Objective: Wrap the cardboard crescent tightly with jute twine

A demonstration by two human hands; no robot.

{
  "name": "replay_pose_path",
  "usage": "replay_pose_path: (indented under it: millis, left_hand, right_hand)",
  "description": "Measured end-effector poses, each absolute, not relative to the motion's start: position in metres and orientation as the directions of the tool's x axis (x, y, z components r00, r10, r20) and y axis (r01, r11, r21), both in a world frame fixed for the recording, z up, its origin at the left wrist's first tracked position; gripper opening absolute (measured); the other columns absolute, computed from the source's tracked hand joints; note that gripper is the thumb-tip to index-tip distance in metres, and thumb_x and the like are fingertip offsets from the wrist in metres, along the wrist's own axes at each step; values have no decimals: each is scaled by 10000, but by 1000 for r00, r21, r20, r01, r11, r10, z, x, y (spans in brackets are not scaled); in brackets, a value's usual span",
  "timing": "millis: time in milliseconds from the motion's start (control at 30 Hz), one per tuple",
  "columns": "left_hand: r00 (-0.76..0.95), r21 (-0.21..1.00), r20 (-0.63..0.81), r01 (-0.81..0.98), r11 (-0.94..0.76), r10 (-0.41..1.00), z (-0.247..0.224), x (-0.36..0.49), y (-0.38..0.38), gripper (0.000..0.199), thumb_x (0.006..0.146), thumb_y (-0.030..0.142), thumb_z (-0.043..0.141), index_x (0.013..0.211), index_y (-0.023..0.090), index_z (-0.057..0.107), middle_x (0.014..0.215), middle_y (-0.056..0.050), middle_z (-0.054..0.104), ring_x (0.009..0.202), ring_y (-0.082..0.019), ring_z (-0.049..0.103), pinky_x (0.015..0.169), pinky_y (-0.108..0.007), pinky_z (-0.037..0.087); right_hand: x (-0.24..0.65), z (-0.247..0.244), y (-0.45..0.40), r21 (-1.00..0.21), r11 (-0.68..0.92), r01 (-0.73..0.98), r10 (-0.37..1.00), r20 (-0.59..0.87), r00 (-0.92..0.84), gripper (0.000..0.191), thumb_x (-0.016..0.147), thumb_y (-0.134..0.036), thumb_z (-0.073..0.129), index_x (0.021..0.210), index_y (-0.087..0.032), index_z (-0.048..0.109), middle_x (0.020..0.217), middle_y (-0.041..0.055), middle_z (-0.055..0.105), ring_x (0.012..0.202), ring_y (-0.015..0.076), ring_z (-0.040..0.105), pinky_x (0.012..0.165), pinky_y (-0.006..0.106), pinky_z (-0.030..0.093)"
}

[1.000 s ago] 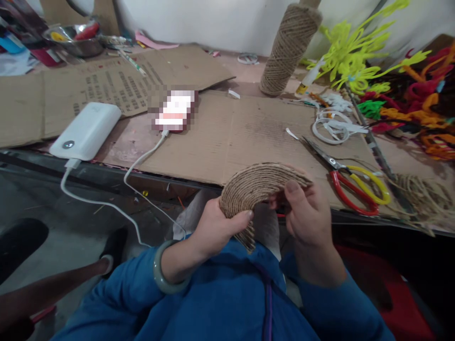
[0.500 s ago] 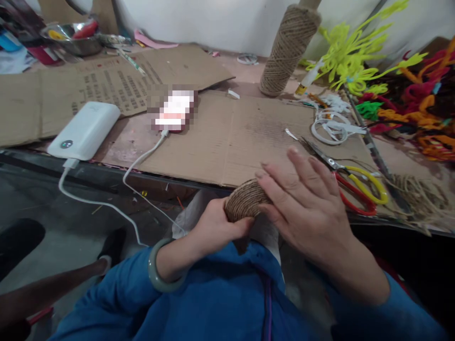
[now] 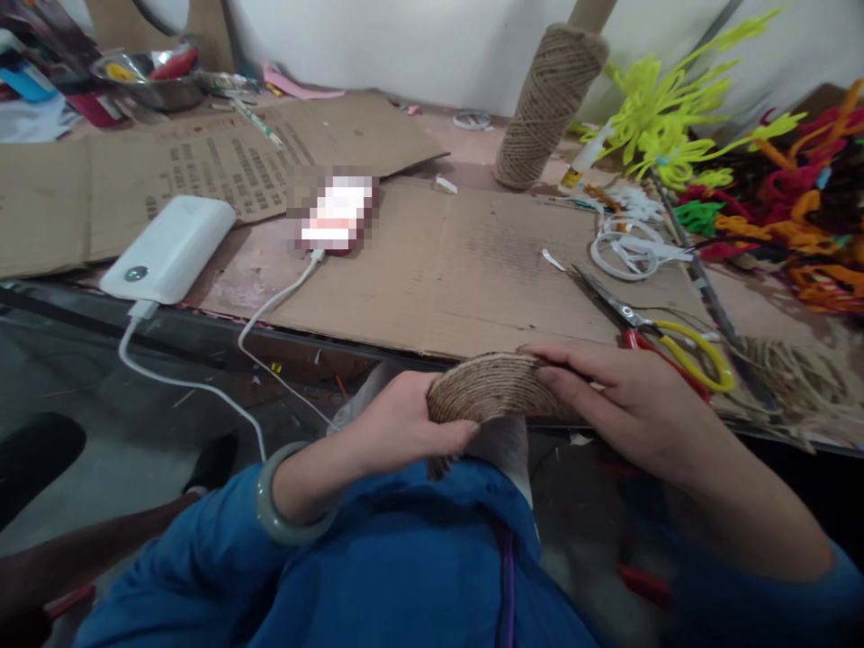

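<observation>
Above my lap, just off the table's front edge, is a curved piece covered in rows of brown twine (image 3: 496,385). My left hand (image 3: 398,423) is closed on its left end, with the thumb across the near side. My right hand (image 3: 627,396) pinches the right end between thumb and fingers. Part of the piece is hidden behind both hands. Scissors (image 3: 631,315) with yellow and red handles lie partly open beyond my right hand, which covers part of the red handle. A large spool of twine (image 3: 550,108) stands tilted at the back.
A white power bank (image 3: 172,252) is cabled to a phone (image 3: 337,214) on the left. Cardboard (image 3: 405,288) covers much of the table. At right are yellow fuzzy stems (image 3: 668,108), white ribbon (image 3: 627,252) and loose twine (image 3: 796,378). A metal bowl (image 3: 158,90) stands far left.
My right hand has gone from lying flat with spread fingers over the twine piece to pinching its right end. More of the piece shows. My left hand keeps its hold.
</observation>
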State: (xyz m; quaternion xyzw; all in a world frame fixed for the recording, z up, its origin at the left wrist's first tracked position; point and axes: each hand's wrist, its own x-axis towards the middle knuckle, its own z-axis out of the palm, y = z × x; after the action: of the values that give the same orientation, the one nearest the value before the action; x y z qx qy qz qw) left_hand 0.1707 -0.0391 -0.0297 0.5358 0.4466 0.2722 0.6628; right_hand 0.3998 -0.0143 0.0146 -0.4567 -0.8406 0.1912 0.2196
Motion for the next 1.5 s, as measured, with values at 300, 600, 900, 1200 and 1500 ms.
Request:
replay_pose_path:
  millis: [300,600,900,1200,1500]
  left_hand:
    - [275,975,-84,223,21,958,-19,157,-18,373,703,243,698,1051,170,584,881,-24,682,808,-169,650,685,-257,518]
    - [-14,739,490,537,-407,872,-45,142,-7,260,822,276,629,1051,154,636,1092,-120,712,954,-211,695,822,-355,583]
    - [305,415,578,690,-594,757,-63,138,-4,146,858,218,596,945,184,709,1026,-90,757,1199,-280,625,999,-476,526]
    - [391,222,612,749,-624,687,-61,143,-2,220,885,290,614,1061,180,685,1108,-108,747,1220,-312,608,1005,-470,449]
    - [415,220,578,750,-624,703,-65,146,-3,232,884,313,615,1079,212,691,1134,-69,747,1222,-296,609,1051,-442,367]
  right_hand:
    - [396,9,-2,-652,337,679,933,137,-332,278,854,-400,547,920,-198,727,692,22,703,586,167,613,531,278,454]
    - [409,-25,69,-732,173,659,984,96,-151,262,825,-416,582,858,-190,709,610,-2,633,520,145,519,540,288,415]
    - [402,-23,57,-26,337,941,918,231,-322,383,937,-287,425,1159,-127,693,1102,162,735,977,304,694,802,428,532]
    - [376,-32,30,97,670,736,718,165,-676,509,998,-403,385,1384,-105,532,1463,142,506,1412,344,392,1107,615,347]
    - [371,-41,32,59,697,715,698,174,-694,501,1005,-465,359,1318,-155,598,1405,132,559,1371,370,442,1090,744,221]
